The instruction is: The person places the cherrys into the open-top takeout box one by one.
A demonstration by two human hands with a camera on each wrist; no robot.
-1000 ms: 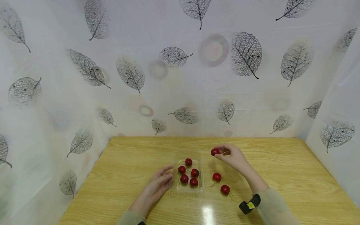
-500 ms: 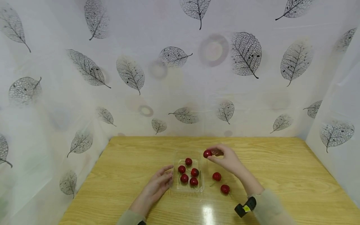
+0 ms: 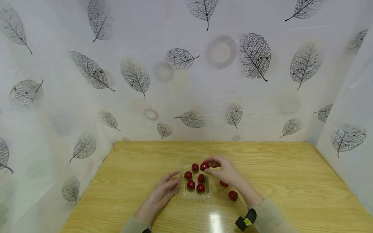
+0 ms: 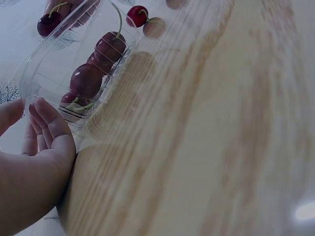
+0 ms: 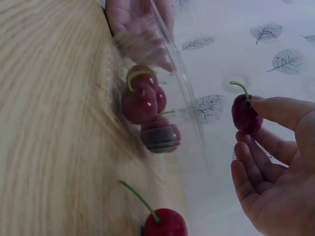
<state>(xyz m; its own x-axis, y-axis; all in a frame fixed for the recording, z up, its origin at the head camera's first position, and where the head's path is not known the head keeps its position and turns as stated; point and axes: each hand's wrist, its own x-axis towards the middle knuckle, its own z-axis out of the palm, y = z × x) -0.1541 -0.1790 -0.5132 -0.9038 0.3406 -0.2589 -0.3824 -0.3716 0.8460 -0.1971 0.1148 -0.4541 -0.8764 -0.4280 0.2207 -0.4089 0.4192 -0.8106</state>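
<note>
A clear plastic box [image 3: 182, 193] with several dark red cherries inside stands on the wooden table. Over its far right corner, my right hand [image 3: 224, 171] pinches a cherry [image 3: 204, 166] between thumb and fingers. In the right wrist view that cherry [image 5: 246, 115] has a green stem pointing up, and it is held above the box's rim. My left hand [image 3: 163, 192] rests at the left side of the box, its relaxed fingertips right at the wall. The left wrist view shows those fingers [image 4: 51, 120] against the clear plastic.
Two loose cherries lie on the table [image 3: 131, 181] right of the box: one [image 3: 233, 195] nearer me, the other [image 3: 224, 183] partly hidden by my right forearm. A white curtain [image 3: 186, 81] printed with leaves hangs behind and along both sides.
My right hand has carried the pinched cherry leftward and slightly down, from right of the box to over its far right corner. My left hand and the box have stayed put.
</note>
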